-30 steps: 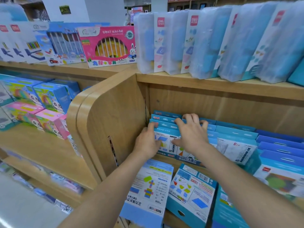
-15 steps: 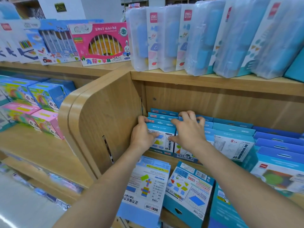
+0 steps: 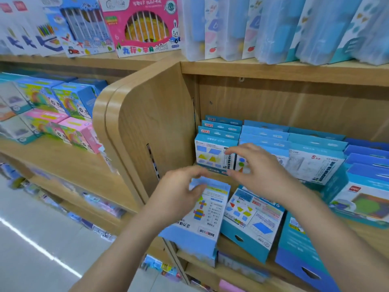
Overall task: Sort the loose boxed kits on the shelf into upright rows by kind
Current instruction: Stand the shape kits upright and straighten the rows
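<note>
Upright rows of blue boxed kits stand at the back of the wooden shelf (image 3: pixel 362 234); the leftmost row (image 3: pixel 212 153) shows coloured shapes on its front box, with another row (image 3: pixel 265 133) and a white-fronted row (image 3: pixel 313 165) beside it. Loose kits lie flat in front: a light blue box (image 3: pixel 208 218), a teal box (image 3: pixel 252 220) and a third blue box (image 3: pixel 299 249). My left hand (image 3: pixel 179 194) hovers with loosely curved fingers at the far end of the light blue box. My right hand (image 3: pixel 259 171) is spread in front of the upright rows and holds nothing.
A rounded wooden side panel (image 3: pixel 151 123) closes the shelf on the left. More darker blue boxes (image 3: pixel 366 201) fill the right end. The shelf above (image 3: pixel 273 70) carries plastic-wrapped kits and a pink boxed toy (image 3: pixel 145 24). Other stocked shelves stand to the left.
Both hands have let go of the upright left rows and pulled back toward me. The left hand has dropped down to the light blue loose box.
</note>
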A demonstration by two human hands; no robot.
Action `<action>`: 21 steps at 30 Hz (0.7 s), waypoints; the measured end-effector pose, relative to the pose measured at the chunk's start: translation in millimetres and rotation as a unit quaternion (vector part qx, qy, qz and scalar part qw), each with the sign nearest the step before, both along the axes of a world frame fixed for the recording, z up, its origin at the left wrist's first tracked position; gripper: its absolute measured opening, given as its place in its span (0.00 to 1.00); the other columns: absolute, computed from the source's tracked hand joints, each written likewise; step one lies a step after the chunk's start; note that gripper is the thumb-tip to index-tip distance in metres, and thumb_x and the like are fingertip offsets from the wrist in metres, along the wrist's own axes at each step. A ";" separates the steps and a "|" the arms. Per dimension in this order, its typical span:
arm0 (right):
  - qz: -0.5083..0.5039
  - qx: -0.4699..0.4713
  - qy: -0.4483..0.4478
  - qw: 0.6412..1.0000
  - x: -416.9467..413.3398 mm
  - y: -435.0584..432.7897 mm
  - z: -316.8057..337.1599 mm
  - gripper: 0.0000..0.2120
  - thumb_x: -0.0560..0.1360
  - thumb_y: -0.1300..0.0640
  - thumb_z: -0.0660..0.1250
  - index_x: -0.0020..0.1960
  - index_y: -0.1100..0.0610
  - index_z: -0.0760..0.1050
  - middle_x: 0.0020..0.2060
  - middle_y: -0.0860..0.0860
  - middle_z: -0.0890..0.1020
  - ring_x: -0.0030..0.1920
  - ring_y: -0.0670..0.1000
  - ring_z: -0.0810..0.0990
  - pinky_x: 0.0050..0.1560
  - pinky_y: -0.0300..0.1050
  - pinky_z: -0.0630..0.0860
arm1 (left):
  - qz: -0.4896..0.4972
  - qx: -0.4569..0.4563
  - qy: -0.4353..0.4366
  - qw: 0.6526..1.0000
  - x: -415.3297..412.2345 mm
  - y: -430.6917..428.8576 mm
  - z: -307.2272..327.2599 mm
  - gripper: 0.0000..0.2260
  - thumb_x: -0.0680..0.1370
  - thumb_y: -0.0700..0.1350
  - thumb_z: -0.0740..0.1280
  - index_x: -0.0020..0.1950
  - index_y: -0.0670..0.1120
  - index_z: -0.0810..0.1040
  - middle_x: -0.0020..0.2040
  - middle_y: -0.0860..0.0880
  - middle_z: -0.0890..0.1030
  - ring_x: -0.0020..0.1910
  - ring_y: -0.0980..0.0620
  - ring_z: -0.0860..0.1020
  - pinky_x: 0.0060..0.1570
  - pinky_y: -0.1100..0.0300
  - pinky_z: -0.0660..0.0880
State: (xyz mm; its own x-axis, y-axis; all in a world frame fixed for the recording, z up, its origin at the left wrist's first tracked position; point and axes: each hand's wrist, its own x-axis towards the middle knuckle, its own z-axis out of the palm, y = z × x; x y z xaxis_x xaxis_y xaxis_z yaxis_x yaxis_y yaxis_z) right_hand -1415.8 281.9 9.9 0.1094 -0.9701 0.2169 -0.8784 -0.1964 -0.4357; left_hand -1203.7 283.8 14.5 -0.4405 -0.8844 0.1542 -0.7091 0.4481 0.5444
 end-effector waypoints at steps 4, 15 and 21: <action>0.090 0.064 -0.032 0.993 14.1 30.4 -21.6 0.22 0.73 0.47 0.69 0.65 0.41 0.70 0.61 0.37 0.70 0.62 0.43 0.70 0.65 0.43 0.65 | -0.073 0.054 -0.067 0.994 34.9 32.2 -18.9 0.22 0.72 0.56 0.71 0.65 0.59 0.73 0.66 0.62 0.72 0.64 0.64 0.69 0.64 0.63 0.68; 0.155 0.156 0.039 0.975 29.5 60.5 -43.4 0.34 0.70 0.53 0.70 0.70 0.35 0.59 0.73 0.36 0.55 0.73 0.39 0.54 0.72 0.47 0.57 | -0.127 -0.240 -0.132 0.953 51.7 32.5 -60.3 0.22 0.66 0.38 0.68 0.58 0.49 0.81 0.57 0.52 0.82 0.56 0.52 0.80 0.52 0.54 0.79; 0.071 -0.060 -0.166 0.982 39.2 55.6 -38.3 0.19 0.71 0.53 0.73 0.60 0.42 0.75 0.55 0.36 0.79 0.56 0.37 0.75 0.55 0.37 0.72 | -0.050 -0.331 0.005 0.942 30.2 13.3 -21.0 0.10 0.76 0.41 0.63 0.53 0.45 0.82 0.52 0.50 0.83 0.53 0.50 0.80 0.58 0.60 0.71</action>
State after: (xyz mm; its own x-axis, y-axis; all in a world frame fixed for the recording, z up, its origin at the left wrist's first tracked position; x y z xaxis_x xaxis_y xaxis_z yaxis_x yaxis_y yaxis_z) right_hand -1376.7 337.5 -28.4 0.1456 -0.9156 0.3747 -0.6516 -0.3738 -0.6601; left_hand -1173.4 297.2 -6.6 -0.5128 -0.5468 0.6618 -0.6417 0.7563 0.1276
